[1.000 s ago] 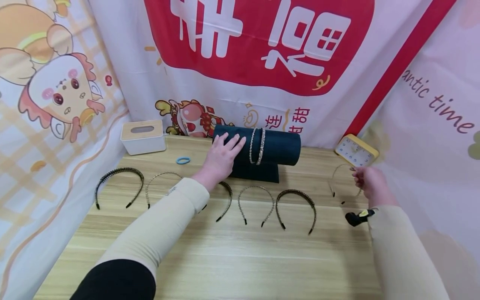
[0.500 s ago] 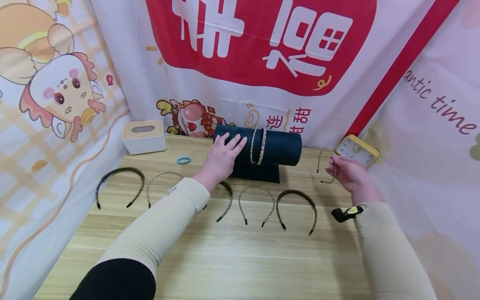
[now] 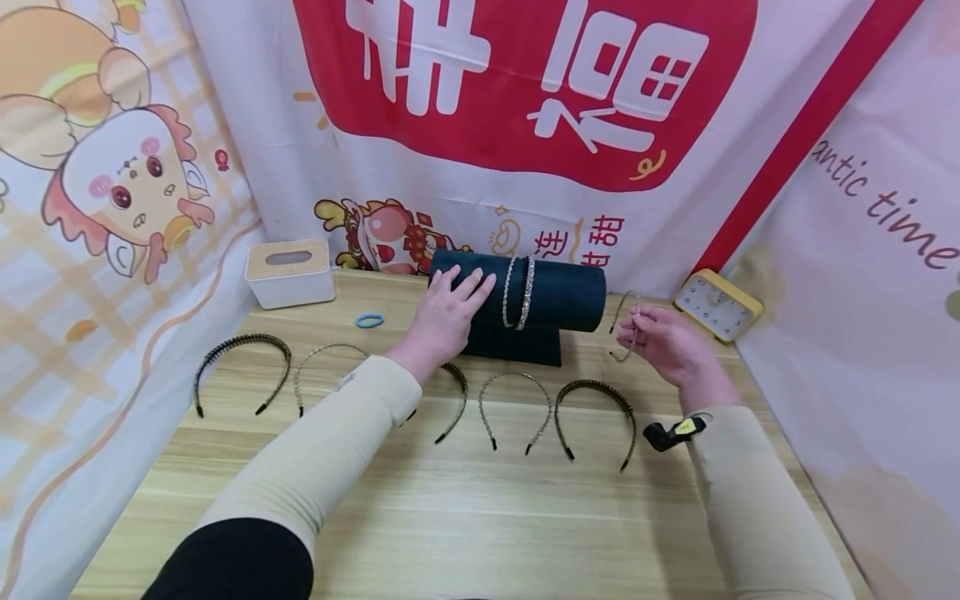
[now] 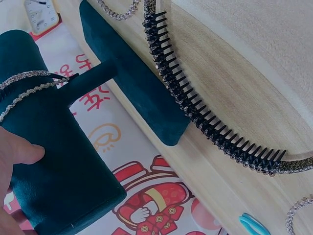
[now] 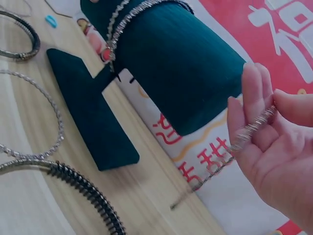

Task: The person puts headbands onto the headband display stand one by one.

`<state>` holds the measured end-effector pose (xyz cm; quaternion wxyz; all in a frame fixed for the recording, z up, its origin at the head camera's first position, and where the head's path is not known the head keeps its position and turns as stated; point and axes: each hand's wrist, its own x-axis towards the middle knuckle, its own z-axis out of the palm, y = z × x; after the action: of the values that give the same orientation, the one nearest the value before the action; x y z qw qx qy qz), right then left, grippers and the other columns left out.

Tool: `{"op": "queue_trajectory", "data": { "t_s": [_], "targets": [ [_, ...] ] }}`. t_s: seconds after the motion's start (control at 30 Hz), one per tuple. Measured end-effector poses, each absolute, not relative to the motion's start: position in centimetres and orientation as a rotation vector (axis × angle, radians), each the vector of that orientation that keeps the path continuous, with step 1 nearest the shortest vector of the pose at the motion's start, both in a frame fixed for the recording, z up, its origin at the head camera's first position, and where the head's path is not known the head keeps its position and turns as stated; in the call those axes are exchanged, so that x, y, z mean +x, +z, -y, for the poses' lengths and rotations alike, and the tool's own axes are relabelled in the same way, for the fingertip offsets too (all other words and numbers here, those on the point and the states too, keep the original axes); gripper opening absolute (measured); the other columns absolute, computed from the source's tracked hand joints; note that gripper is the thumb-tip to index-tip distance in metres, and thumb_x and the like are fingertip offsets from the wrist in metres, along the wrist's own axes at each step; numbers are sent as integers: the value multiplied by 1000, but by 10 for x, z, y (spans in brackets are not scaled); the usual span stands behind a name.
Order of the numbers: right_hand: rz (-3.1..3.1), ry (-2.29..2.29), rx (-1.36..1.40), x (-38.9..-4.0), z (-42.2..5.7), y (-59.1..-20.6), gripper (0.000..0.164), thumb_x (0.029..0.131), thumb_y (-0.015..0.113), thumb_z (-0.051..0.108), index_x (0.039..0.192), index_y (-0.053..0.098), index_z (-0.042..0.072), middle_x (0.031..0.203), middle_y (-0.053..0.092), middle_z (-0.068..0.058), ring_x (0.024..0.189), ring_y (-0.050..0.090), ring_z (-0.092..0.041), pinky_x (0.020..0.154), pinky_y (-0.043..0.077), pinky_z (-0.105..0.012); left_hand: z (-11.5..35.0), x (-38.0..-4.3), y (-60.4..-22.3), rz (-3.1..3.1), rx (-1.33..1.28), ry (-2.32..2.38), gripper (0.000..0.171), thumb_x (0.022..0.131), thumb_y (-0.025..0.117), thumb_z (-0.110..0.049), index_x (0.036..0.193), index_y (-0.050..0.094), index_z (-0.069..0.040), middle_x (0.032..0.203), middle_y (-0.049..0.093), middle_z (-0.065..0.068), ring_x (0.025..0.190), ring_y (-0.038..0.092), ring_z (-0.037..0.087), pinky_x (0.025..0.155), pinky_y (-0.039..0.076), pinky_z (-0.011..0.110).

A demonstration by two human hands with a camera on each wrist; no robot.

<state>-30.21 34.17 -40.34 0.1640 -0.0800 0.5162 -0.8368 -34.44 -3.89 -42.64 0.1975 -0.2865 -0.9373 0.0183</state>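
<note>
A dark green velvet roll-shaped display stand (image 3: 570, 292) stands at the back of the table, two sparkly headbands (image 3: 527, 292) around its roll. My left hand (image 3: 442, 321) rests on the roll's left part with fingers spread over the top; in the left wrist view the thumb (image 4: 29, 151) lies against the velvet. To the right of the stand, my right hand (image 3: 663, 337) pinches a thin beaded headband (image 5: 252, 129) between thumb and fingers. Its ends point left, towards the roll's right end and apart from it. The left forearm partly covers a dark toothed headband (image 3: 453, 400).
Several headbands lie in a row along the table, among them a dark toothed one (image 3: 600, 387) and a thin beaded one (image 3: 517, 375). A tissue box (image 3: 292, 287) and a blue hair tie (image 3: 370, 320) are at back left. A yellow clock (image 3: 718, 307) stands at back right.
My right hand has moved left with the thin headband, from in front of the clock towards the stand's right end. The left hand stays on the roll.
</note>
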Motion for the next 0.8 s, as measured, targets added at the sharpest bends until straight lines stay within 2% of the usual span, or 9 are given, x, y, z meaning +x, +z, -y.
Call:
{"op": "queue_trajectory", "data": {
  "t_s": [0.07, 0.13, 0.23, 0.3, 0.57, 0.8],
  "targets": [
    [-1460, -2394, -252, -303, -338, -404, 30, 106, 31, -1, 128, 51, -3, 99, 70, -12, 89, 69, -23, 89, 53, -38, 39, -344, -426, 2621, -806, 49, 78, 92, 68, -21, 158, 26, -20, 158, 32, 7, 140, 27, 41, 115, 18, 55],
    [-1468, -2401, -246, -303, -333, -403, 38, 107, 32, 1, 144, 39, -3, 99, 70, -10, 87, 69, -21, 88, 53, -36, 39, -344, -426, 2618, -805, 48, 78, 92, 68, -21, 158, 27, -19, 158, 32, 7, 140, 27, 41, 115, 18, 55],
    [-1491, -2428, -233, -303, -326, -400, 50, 106, 35, 1, 154, 22, -2, 98, 71, -9, 84, 69, -19, 86, 54, -34, 39, -344, -426, 2615, -806, 35, 78, 92, 69, -20, 157, 28, -19, 157, 32, 8, 140, 27, 41, 115, 18, 55],
    [-1501, -2453, -225, -303, -321, -398, 54, 106, 36, 1, 156, 17, -1, 96, 71, -9, 82, 69, -18, 84, 54, -32, 39, -344, -426, 2612, -804, 32, 78, 91, 69, -20, 157, 28, -19, 157, 33, 8, 140, 27, 41, 115, 18, 55],
    [-1558, -2519, -218, -304, -309, -394, 53, 105, 38, 1, 156, 23, 1, 88, 69, -9, 77, 65, -17, 75, 54, -29, 39, -344, -426, 2604, -808, 21, 79, 90, 71, -20, 157, 28, -19, 157, 33, 8, 140, 27, 41, 115, 18, 55],
    [-1542, -2576, -182, -308, -299, -389, 52, 105, 39, 3, 156, 27, 5, 83, 62, -6, 68, 58, -14, 70, 50, -29, 40, -344, -427, 2602, -807, 24, 78, 91, 69, -19, 157, 28, -19, 157, 33, 8, 140, 28, 41, 115, 18, 54]
  ]
}}
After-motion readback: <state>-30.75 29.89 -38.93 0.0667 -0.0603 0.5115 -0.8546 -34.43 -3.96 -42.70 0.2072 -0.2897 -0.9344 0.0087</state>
